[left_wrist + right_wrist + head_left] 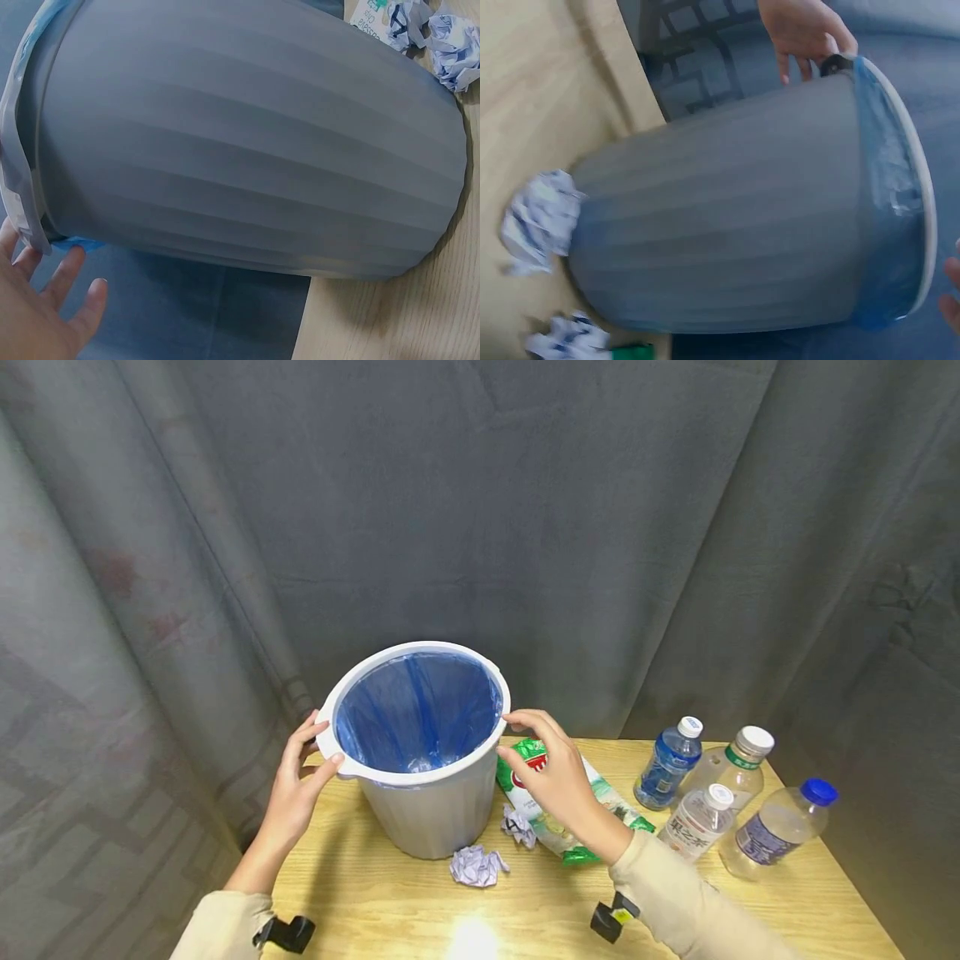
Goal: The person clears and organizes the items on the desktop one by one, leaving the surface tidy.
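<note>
The grey bin point(427, 793) is standing on the tabletop point(675, 910). The left hand point(296, 785) is gripping its rim, fingers point(303, 739) curled round it; the right hand point(551, 777) is touching the opposite rim with fingers relaxed, apart. Crumpled paper point(476, 866) is lying just beside the bin.

Upright grey bin point(431, 810), blue-lined

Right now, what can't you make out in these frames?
- Bin bottom: head view, blue liner folds hide it.
- Right hand: right wrist view, cut off by the edge.
- Snack bag print: head view, right hand covers part.
- Bottle label text: head view, too small.
- Left hand grip: left wrist view, rim hides it.
</note>
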